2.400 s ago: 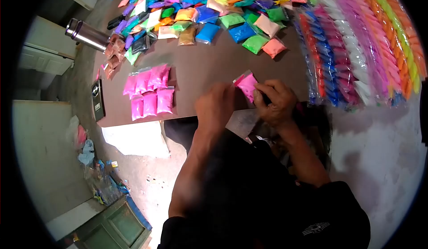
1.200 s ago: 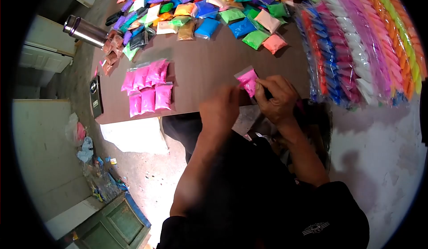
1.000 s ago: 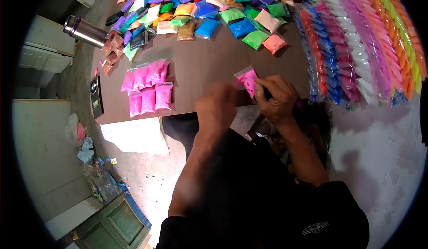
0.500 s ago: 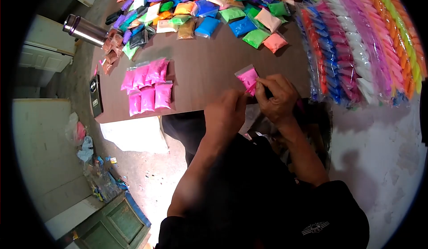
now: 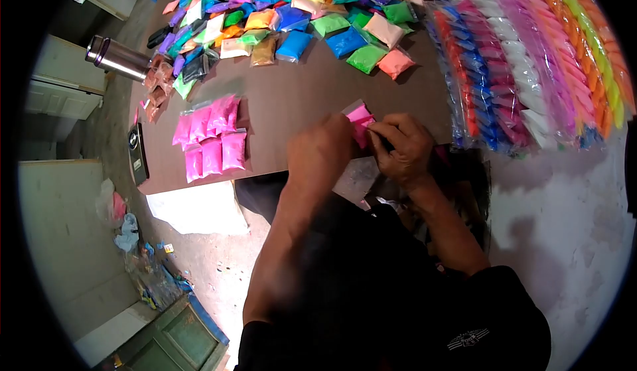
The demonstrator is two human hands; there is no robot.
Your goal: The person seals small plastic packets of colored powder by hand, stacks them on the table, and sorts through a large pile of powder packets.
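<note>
A small clear bag with bright pink filling (image 5: 359, 116) lies near the front edge of the table, between my two hands. My right hand (image 5: 403, 148) pinches its right side between thumb and fingertips. At the bag's left side is my left hand (image 5: 320, 150), slightly blurred and curled closed; its fingertips, and anything in them, are hidden behind the knuckles. To the left, several filled pink bags (image 5: 211, 135) lie together in two overlapping rows.
Many colourful packets (image 5: 292, 44) cover the far side of the brown table (image 5: 285, 95). Long strips of bagged packets (image 5: 524, 72) lie on the right. A steel flask (image 5: 118, 58), brown packets (image 5: 159, 82) and a dark flat device (image 5: 137, 153) sit along the left edge.
My left hand has moved left and slightly up, its fingers turning out of sight. My right hand still pinches the pink bag. The whole view has shifted slightly.
</note>
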